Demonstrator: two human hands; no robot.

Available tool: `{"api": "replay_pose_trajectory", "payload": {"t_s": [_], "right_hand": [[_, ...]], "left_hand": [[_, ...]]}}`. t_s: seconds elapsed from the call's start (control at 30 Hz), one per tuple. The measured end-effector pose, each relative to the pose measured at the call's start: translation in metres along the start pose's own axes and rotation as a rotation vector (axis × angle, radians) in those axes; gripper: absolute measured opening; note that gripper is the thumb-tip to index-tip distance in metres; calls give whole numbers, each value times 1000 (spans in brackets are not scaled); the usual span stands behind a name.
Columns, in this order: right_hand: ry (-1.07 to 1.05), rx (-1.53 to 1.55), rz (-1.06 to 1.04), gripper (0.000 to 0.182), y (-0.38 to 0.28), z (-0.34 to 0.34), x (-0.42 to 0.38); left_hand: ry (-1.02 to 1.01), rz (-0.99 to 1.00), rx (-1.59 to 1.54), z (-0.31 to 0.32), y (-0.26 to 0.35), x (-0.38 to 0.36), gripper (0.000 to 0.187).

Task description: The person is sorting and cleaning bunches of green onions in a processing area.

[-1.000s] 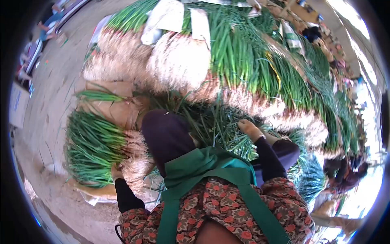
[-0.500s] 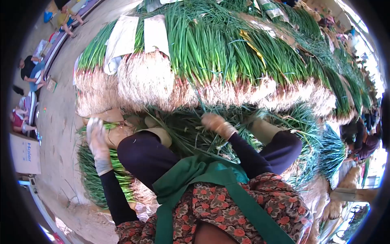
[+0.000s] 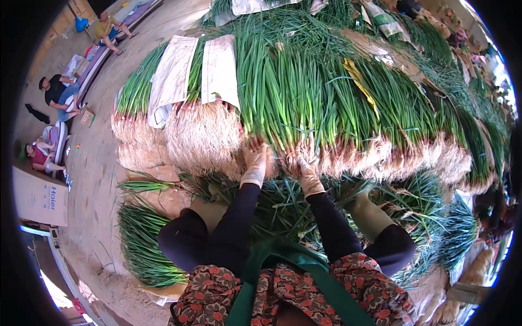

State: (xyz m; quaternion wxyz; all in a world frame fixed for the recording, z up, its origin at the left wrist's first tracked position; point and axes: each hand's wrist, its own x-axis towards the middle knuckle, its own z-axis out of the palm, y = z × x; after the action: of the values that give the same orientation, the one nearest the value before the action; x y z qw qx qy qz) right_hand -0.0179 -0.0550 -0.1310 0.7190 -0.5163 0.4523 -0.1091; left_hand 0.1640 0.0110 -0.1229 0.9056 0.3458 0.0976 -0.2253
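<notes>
A long row of green onions lies ahead, leaves pointing away and pale roots toward me. My left hand, in a whitish glove, has its fingers pressed among the reddish stem bases and roots. Just to its right, my right hand, gloved too, grips stems at the root end of the same row. Two white sacks lie over the leaves at the row's left part. Between my knees are loose green leaves. A small bunch of onions rests on the brown ground at the left.
Another onion pile is beside my left knee. A Haier cardboard box stands at the far left. Several people sit along the left edge, one in a black shirt. A yellow strip lies on the leaves. More people are at the right.
Both my hands have moved forward to the row, the left one from over the small bunch at the left, the right one from the loose leaves. The view has shifted.
</notes>
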Motion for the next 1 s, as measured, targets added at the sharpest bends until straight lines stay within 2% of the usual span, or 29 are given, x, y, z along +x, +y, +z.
{"api": "replay_pose_trajectory", "payload": {"t_s": [0.03, 0.07, 0.1, 0.17, 0.23, 0.27, 0.3, 0.37, 0.4, 0.43, 0.47, 0.5, 0.53, 0.6, 0.67, 0.73, 0.77, 0.8, 0.83, 0.87, 0.9, 0.93, 0.97, 1.0], "right_hand": [[-8, 93, -20, 54, -2, 7, -3], [-19, 192, -59, 55, -7, 13, -6], [-35, 289, -108, 55, -15, 18, -7], [-81, 423, -259, 55, -51, 15, -14], [-118, 448, -449, 55, -113, -10, -23], [-85, 273, -518, 55, -150, -28, -35], [-52, 93, -585, 54, -184, -49, -40], [7, -76, -700, 51, -233, -86, -48], [27, -167, -724, 49, -250, -104, -52], [39, -267, -721, 47, -260, -123, -53], [37, -387, -682, 46, -258, -141, -54], [20, -516, -617, 44, -246, -158, -54], [-22, -650, -531, 43, -225, -175, -56], [-184, -875, -283, 40, -164, -205, -70], [-408, -1003, -16, 38, -92, -219, -97], [-618, -1205, 134, 36, -33, -207, -125], [-715, -1431, 72, 39, -20, -195, -127], [-812, -1649, -11, 41, -8, -183, -129], [-746, -1606, -65, 45, -3, -178, -125], [-678, -1560, -116, 48, -1, -169, -120], [-697, -1657, -232, 28, -21, -147, -107], [-720, -1773, -22, 19, -65, -111, -98], [-537, -1791, -622, 17, -63, -117, -87], [-199, -1726, -778, 14, -52, -107, -69]], "left_hand": [[-41, 158, 638, 14, 3, -7, 61], [-135, 144, 841, 24, 11, -14, 53], [-239, 31, 870, 56, 45, -40, 46], [-331, -129, 862, 108, 86, -64, 34], [-333, -266, 726, 137, 82, -55, 41], [-377, -244, 683, 165, 89, -83, 40], [-432, -393, 828, 172, 83, -84, 44], [-711, -428, 377, 204, 59, -138, 43], [-843, -337, 353, 200, 28, -139, 36], [-733, -661, 381, 207, 15, -151, 35], [-954, -22, 856, 186, -8, -148, 33], [-1085, 686, 1271, 160, -38, -146, 32], [-1001, 311, 857, 140, -48, -154, 34], [-768, -158, 522, 96, -53, -170, 40], [-539, -347, 665, 48, -43, -170, 45], [-460, -321, 926, -47, -69, -149, 51], [-502, -204, 1118, -106, -91, -141, 56], [-539, -365, 1408, -124, -70, -158, 51], [-572, -535, 1697, -136, -50, -177, 46], [-607, -433, 1701, -153, -43, -185, 41], [-643, -325, 1700, -166, -40, -189, 37], [-677, -213, 1694, -173, -40, -192, 33], [-630, -316, 1594, -155, -32, -186, 22], [-573, -274, 1688, -129, -18, -186, 23]]}}
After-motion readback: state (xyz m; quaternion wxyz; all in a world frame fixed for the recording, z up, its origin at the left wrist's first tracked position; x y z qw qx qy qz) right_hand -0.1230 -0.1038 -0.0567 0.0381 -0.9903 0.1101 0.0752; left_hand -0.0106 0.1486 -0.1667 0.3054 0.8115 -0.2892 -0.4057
